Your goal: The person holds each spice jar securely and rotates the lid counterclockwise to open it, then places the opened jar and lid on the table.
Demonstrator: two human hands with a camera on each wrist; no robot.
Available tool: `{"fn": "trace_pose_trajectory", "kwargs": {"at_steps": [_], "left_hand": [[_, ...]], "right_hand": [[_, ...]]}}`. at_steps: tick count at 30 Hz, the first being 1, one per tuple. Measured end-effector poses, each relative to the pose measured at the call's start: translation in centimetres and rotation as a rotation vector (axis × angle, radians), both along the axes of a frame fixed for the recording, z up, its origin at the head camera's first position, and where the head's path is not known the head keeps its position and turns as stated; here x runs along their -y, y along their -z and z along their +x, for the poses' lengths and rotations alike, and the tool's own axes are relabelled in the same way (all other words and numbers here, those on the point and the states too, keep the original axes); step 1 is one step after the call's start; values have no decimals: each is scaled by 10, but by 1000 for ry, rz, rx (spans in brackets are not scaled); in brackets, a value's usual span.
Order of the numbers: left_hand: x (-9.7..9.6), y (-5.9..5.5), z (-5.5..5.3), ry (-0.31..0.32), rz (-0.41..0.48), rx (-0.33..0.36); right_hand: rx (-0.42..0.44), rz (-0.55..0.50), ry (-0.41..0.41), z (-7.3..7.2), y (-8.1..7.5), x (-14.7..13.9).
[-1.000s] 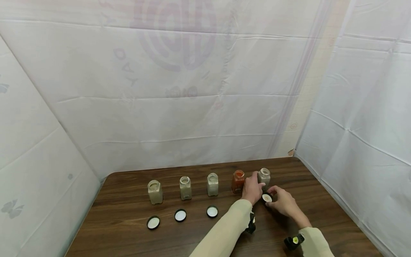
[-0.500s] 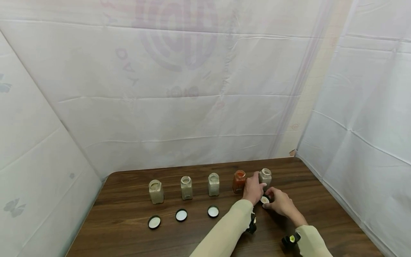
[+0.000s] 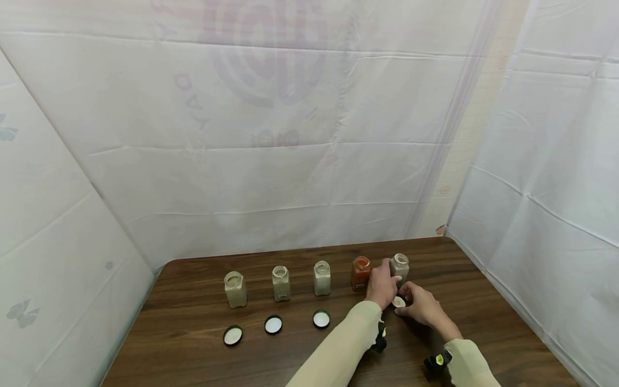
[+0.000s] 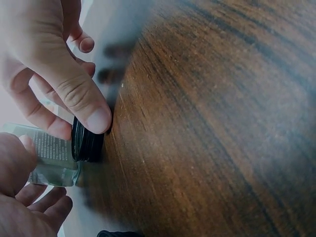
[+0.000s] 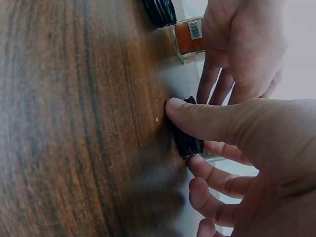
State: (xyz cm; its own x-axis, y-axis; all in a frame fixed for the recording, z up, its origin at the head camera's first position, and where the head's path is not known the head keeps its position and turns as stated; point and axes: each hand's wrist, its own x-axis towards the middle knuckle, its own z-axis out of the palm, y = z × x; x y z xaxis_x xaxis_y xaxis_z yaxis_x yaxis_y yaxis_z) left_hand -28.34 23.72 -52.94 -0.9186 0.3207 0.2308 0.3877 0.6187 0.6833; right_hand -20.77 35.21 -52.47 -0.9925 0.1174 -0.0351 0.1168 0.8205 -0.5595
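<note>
At the right end of a row stands an open glass jar (image 3: 400, 265) of greyish powder. My left hand (image 3: 382, 285) holds its near left side; in the left wrist view the thumb lies across the labelled face of the jar (image 4: 54, 153). My right hand (image 3: 422, 305) pinches a black lid (image 3: 398, 302) by its rim, white inside facing up, close in front of that jar. In the right wrist view the thumb and fingertips are on the rim of the lid (image 5: 188, 143), right by the tabletop. A jar of red powder (image 3: 360, 275) stands just left of my left hand.
Further left stand three open jars of pale powder (image 3: 321, 278), each with an upturned lid (image 3: 321, 319) in front. Another black lid (image 5: 160, 11) lies before the red jar. White cloth (image 3: 290, 177) hangs behind the wooden table (image 3: 184, 312) and at both sides.
Over the last second the right hand has shifted slightly left with the lid, bringing it nearer the left hand. The left hand stays at the jar.
</note>
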Motion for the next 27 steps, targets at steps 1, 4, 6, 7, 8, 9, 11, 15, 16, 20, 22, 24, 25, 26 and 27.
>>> {"fn": "trace_pose_trajectory", "kwargs": {"at_steps": [1,4,6,7,8,9,11,15,16,20,22,24,25,26,27], "left_hand": [[0,0,0,-1,-4,0],[0,-1,0,-2,-11,3],[0,-2,1,-1,-12,6],[1,-2,1,0,-13,15],[1,-3,1,0,-10,18],[1,-3,1,2,-8,22],[1,-4,1,3,-2,27],[3,-5,2,7,4,27],[3,-5,2,6,3,28],[4,-7,3,0,5,24],[3,-7,4,-1,8,23],[3,-6,5,-1,9,20],[2,-5,5,2,13,20],[2,-4,6,4,16,26],[2,-4,6,5,27,26]], "right_hand": [[-2,-1,0,0,0,0],[-10,-6,0,1,0,0],[-19,-8,1,2,1,0],[-22,-10,0,2,1,0],[-25,-12,-1,2,1,0],[-29,-14,-2,2,1,0],[-37,-13,-7,3,1,-1],[-42,-2,-18,4,-5,-3],[-42,4,-19,5,-6,-3],[-49,31,-4,6,-12,-6],[-57,44,6,7,-14,-7],[-64,60,15,7,-16,-8],[-70,66,17,7,-17,-9],[-78,71,18,7,-18,-10],[-85,76,19,8,-19,-10]]}}
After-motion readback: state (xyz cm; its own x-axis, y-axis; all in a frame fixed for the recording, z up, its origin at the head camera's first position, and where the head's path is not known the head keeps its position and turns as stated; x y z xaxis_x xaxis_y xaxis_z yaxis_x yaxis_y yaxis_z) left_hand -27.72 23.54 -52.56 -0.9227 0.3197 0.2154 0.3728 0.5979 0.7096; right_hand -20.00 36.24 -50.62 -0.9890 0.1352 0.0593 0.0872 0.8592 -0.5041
